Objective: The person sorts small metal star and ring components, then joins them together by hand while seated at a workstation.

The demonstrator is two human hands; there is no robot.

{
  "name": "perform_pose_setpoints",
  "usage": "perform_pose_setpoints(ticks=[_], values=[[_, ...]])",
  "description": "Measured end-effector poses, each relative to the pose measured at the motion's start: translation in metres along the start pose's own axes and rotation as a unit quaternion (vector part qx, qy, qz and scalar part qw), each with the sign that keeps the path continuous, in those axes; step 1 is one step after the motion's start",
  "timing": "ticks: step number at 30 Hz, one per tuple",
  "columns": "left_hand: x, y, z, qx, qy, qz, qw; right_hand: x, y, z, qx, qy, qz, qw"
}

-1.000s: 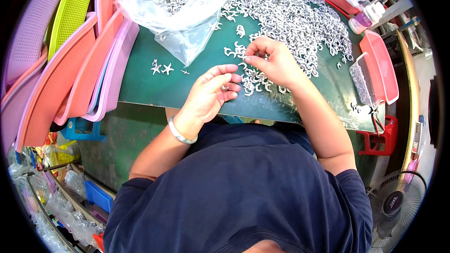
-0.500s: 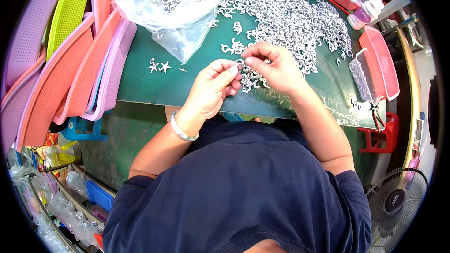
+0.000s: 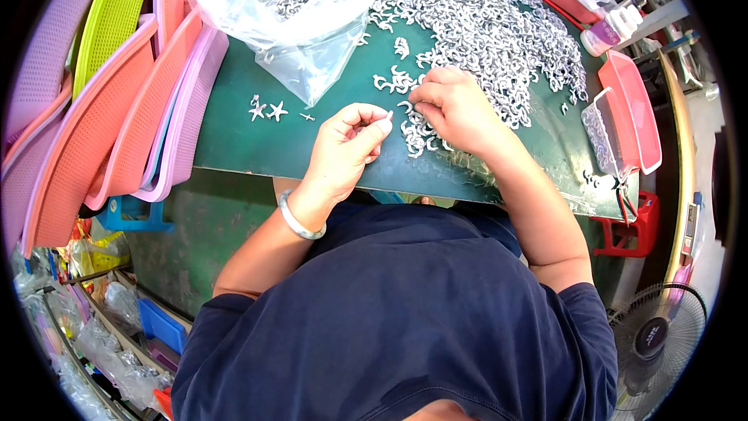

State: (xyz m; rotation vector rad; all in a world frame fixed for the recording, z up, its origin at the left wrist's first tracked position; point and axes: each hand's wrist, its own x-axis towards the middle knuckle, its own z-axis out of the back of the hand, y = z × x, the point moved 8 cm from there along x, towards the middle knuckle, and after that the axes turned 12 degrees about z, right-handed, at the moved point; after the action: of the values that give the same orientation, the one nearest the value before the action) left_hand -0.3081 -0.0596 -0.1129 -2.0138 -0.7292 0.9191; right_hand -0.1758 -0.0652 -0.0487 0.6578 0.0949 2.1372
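Observation:
My left hand (image 3: 347,144) is closed in a pinch above the front of the green table (image 3: 257,140); a tiny pale bit shows at its fingertips, too small to name. To its right, my right hand (image 3: 463,113) has its fingers bent together at the near edge of a big pile of silvery curved metal pieces (image 3: 483,39). What its fingertips hold, if anything, is hidden. A few loose curved pieces (image 3: 417,140) lie just below that hand, and another small group (image 3: 396,80) lies beyond it. Star-shaped metal pieces (image 3: 276,111) and a small thin piece (image 3: 308,117) lie to the left.
A clear plastic bag (image 3: 312,54) with more metal pieces stands at the back left. Stacked purple, green and coral baskets (image 3: 125,109) crowd the left side. On the right are a pink tray (image 3: 635,121), a clear box (image 3: 598,132), pliers (image 3: 623,201) and a white bottle (image 3: 604,35).
My hands have moved apart. The right hand has shifted slightly right, to the curved pieces, while the left stays pinched near the same spot.

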Motion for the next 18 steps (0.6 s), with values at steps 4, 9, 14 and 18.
perform_pose_setpoints(ticks=[4, 9, 14, 18], values=[[0.001, 0.001, 0.001, -0.016, 0.011, 0.003, 1.0, 0.006, 0.004, -0.011, -0.04, 0.038, -0.005, 0.998], [0.001, 0.002, 0.003, 0.004, 0.007, -0.004, 1.0, 0.009, 0.001, -0.016, -0.051, 0.08, -0.017, 0.995], [0.001, -0.001, 0.002, 0.027, 0.0, -0.016, 1.0, 0.007, -0.003, -0.015, -0.015, 0.046, -0.018, 0.999], [0.0, -0.009, -0.002, 0.059, -0.01, -0.064, 0.996, 0.003, -0.007, -0.013, 0.004, 0.023, -0.019, 1.0]])
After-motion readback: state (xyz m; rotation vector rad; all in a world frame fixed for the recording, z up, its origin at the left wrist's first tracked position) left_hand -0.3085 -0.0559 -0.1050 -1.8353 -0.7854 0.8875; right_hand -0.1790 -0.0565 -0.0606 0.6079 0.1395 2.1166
